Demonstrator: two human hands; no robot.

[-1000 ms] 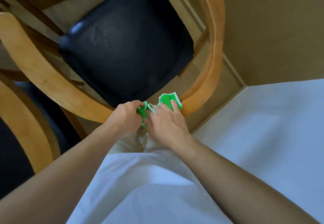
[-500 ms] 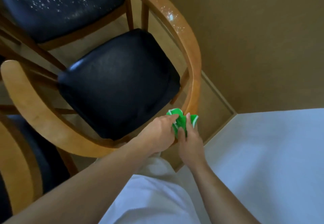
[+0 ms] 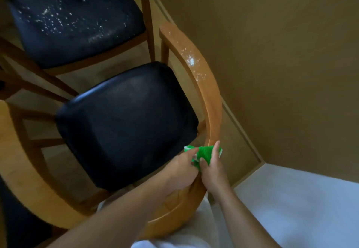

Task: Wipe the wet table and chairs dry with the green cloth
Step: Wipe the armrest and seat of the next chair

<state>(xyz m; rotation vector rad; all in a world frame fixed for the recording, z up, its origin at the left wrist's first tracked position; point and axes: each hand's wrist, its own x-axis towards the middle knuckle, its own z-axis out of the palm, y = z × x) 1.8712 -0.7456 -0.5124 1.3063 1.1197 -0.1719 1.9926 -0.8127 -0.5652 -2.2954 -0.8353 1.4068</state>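
— Both hands slid the green cloth (image 3: 206,153) along the chair arm (image 3: 208,100).
— Left hand (image 3: 182,172) and right hand (image 3: 212,172) pinch it against the wood.
— Push up firmly toward the drops (image 3: 191,61), I think.

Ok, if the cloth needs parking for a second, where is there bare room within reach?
The near chair's black seat is bare and shows no droplets, bordered by its curved wooden rail. The white surface at lower right is bare too. Avoid the far seat and upper rail, both spotted with droplets. It is crowded where both hands grip the green cloth.
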